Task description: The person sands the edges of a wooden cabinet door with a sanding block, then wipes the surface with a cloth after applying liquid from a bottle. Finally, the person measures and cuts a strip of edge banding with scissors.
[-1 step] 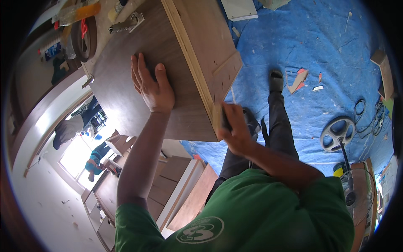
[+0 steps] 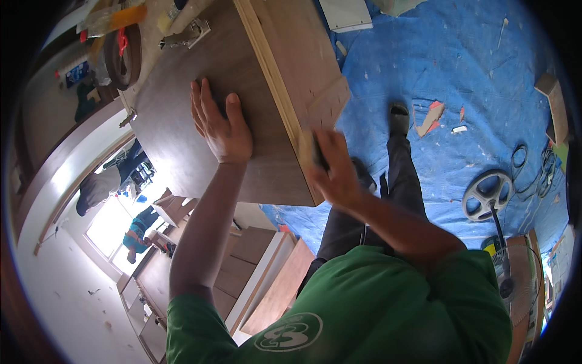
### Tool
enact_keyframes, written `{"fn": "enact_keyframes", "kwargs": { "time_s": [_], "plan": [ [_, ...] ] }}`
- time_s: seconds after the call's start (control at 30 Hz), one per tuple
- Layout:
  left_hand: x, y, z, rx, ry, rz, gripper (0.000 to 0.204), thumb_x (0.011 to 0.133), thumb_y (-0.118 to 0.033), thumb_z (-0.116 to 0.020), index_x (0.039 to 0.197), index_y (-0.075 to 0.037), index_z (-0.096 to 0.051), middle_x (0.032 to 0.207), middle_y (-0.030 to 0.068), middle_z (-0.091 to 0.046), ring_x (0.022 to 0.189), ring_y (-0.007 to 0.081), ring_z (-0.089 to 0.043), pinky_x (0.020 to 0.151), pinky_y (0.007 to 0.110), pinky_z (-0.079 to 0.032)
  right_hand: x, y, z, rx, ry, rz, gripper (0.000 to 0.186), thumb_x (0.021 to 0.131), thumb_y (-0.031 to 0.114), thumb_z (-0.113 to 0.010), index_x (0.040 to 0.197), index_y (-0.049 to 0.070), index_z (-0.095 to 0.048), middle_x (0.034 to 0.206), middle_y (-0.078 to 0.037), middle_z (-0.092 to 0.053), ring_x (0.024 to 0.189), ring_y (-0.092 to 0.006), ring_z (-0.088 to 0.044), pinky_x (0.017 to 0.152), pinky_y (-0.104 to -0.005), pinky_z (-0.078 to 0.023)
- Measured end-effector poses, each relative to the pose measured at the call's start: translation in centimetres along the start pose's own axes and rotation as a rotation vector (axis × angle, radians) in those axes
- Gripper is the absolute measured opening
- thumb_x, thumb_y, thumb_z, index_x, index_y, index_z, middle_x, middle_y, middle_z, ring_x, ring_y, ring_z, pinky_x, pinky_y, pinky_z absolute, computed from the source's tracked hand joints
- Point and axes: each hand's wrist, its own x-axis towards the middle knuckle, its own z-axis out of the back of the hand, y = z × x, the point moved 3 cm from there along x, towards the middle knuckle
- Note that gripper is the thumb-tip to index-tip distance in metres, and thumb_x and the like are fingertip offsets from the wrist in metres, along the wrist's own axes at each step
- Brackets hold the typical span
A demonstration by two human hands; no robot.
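A box-like wooden cabinet with a smooth grey-brown panel stands before me. My left hand lies flat on this panel, fingers stretched out and thumb apart. At the panel's right border runs a pale plywood edge. My right hand is closed round a small block, which is pressed against that edge near its near corner. Motion blurs the block, so its exact kind cannot be made out. A metal hinge is at the panel's far end, and another hinge at its left side.
Blue sheeting covers the floor, with scraps of cardboard on it. To the right are a grey wheel-shaped base, a coiled cable and a fan. A roll of edging lies far left. Another person is at left.
My right hand has slid a short way along the plywood edge, away from me, with the block. The left hand keeps its place on the panel.
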Motion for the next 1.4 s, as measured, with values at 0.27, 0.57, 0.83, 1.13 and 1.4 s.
{"fn": "enact_keyframes", "kwargs": {
  "time_s": [0.27,0.57,0.83,1.13,1.4],
  "plan": [
    [1.5,-0.4,-0.6,0.022,0.002,-0.041,0.062,0.102,-0.034,-0.053,0.153,-0.003,-0.040,0.162,0.0208,-0.033,0.150,0.0398,-0.029,0.123,0.052,-0.019,18.0,0.6,1.2,0.033,-0.141,0.193,0.066,0.102,0.037,-0.058,0.150,-0.003,-0.041,0.130,-0.023,-0.049,0.120,-0.0331,-0.051,0.105,-0.0399,-0.041],
    [0.6,0.3,-0.5,0.055,0.014,-0.011,0.064,0.102,-0.036,-0.053,0.154,-0.001,-0.037,0.163,0.0204,-0.032,0.150,0.0405,-0.028,0.123,0.053,-0.016,16.5,0.5,0.6,-0.050,-0.095,0.153,0.080,0.093,0.049,-0.066,0.149,-0.004,-0.042,0.128,-0.028,-0.052,0.117,-0.0409,-0.052,0.103,-0.0476,-0.042],
    [1.2,-0.2,-0.1,0.031,0.015,-0.057,0.064,0.102,-0.036,-0.053,0.154,-0.003,-0.038,0.163,0.0203,-0.032,0.151,0.0403,-0.028,0.123,0.054,-0.015,38.1,4.6,3.9,-0.096,-0.002,0.517,0.060,0.098,0.053,-0.061,0.123,-0.001,-0.065,0.105,-0.018,-0.068,0.107,-0.0295,-0.060,0.096,-0.0395,-0.045],
    [0.8,-0.1,-0.3,0.045,0.030,-0.006,0.064,0.102,-0.040,-0.052,0.154,-0.005,-0.038,0.163,0.0197,-0.032,0.151,0.0395,-0.027,0.123,0.055,-0.014,11.0,2.2,2.1,-0.425,0.130,0.367,0.084,0.075,0.051,-0.083,0.147,0.019,-0.055,0.123,-0.015,-0.056,0.113,-0.0361,-0.056,0.099,-0.0482,-0.044],
    [0.8,0.1,-0.3,0.033,-0.015,-0.035,0.063,0.102,-0.039,-0.053,0.152,-0.005,-0.042,0.160,0.0208,-0.036,0.150,0.0403,-0.029,0.123,0.054,-0.015,12.1,2.5,1.5,-0.479,0.036,0.301,0.074,0.078,0.049,-0.081,0.141,0.016,-0.062,0.122,-0.017,-0.056,0.114,-0.0354,-0.053,0.100,-0.0465,-0.041]
  ]
}}
